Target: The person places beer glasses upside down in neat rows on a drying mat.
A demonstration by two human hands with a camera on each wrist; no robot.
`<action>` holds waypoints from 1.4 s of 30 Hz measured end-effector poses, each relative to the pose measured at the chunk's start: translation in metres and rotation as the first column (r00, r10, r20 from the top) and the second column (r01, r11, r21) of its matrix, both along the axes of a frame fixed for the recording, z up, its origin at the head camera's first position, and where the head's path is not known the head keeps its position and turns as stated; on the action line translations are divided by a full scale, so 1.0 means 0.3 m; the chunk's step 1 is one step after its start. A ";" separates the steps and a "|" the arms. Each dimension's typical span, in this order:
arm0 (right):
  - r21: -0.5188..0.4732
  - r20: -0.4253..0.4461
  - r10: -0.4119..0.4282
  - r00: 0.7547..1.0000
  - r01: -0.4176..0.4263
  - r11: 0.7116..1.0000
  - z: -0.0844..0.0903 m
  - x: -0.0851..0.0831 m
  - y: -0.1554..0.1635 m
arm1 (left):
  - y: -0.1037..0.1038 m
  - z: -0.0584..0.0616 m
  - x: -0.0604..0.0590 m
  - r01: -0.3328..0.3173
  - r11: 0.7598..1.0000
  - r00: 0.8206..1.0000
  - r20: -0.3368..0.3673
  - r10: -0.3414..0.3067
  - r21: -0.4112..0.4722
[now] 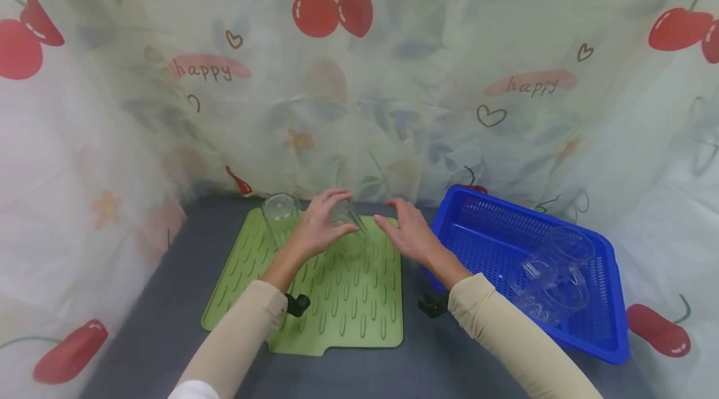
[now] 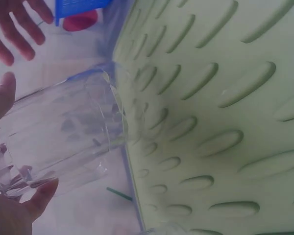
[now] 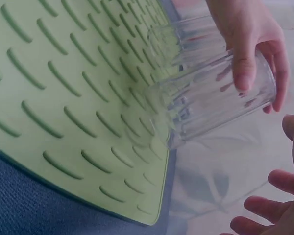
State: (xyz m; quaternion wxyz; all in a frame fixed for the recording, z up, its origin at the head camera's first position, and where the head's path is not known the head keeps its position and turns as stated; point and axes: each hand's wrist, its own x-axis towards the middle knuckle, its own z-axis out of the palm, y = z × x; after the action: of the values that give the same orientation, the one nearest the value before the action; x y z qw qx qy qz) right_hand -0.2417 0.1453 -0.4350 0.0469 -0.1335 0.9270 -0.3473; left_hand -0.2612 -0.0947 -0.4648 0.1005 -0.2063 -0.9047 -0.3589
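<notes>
A clear drinking glass [image 3: 210, 105] stands mouth down at the far part of the green ridged mat [image 1: 359, 318], its rim right at the mat's surface. My left hand [image 1: 320, 227] grips it near its upturned base, thumb on one side and fingers on the other. To its left, a second clear glass [image 1: 281, 215] sits upside down on the same mat. My right hand [image 1: 415, 236] hovers just right of the held glass, fingers spread and slightly bent, with nothing in them.
On the right, a blue plastic basket [image 1: 620, 330] holds more clear glassware [image 1: 562, 296], lying in its right half. Mat and basket rest on a dark grey tabletop [image 1: 168, 318]. A cherry-print curtain [image 1: 393, 99] hangs close behind and along both sides.
</notes>
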 end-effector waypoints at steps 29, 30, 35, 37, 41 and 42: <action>0.387 -0.155 -0.044 0.987 0.102 0.916 -0.009 0.016 0.072 | 0.097 -0.050 -0.051 0.087 0.988 0.992 -0.083 -0.098 -0.130; 0.396 -0.159 -0.049 0.986 0.109 0.912 -0.010 0.017 0.074 | 0.100 -0.050 -0.050 0.088 0.986 0.992 -0.077 -0.100 -0.139; 0.435 -0.171 -0.060 0.983 0.130 0.891 -0.016 0.022 0.083 | 0.109 -0.048 -0.045 0.083 0.982 0.994 -0.055 -0.093 -0.169; 0.446 -0.174 -0.060 0.983 0.133 0.885 -0.022 0.021 0.086 | 0.111 -0.047 -0.043 0.079 0.982 0.995 -0.053 -0.090 -0.170; 0.452 -0.172 -0.063 0.983 0.136 0.881 -0.031 0.018 0.093 | 0.111 -0.045 -0.041 0.063 0.982 0.995 -0.067 -0.076 -0.176; 0.452 -0.170 -0.063 0.983 0.135 0.882 -0.032 0.017 0.094 | 0.110 -0.044 -0.041 0.061 0.983 0.995 -0.071 -0.074 -0.175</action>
State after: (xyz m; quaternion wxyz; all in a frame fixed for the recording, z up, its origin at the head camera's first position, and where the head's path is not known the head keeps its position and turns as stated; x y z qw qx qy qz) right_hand -0.2365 0.1736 -0.4447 -0.0108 -0.0967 0.9894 -0.1078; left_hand -0.2735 -0.0615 -0.4779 0.1048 -0.2583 -0.9204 -0.2742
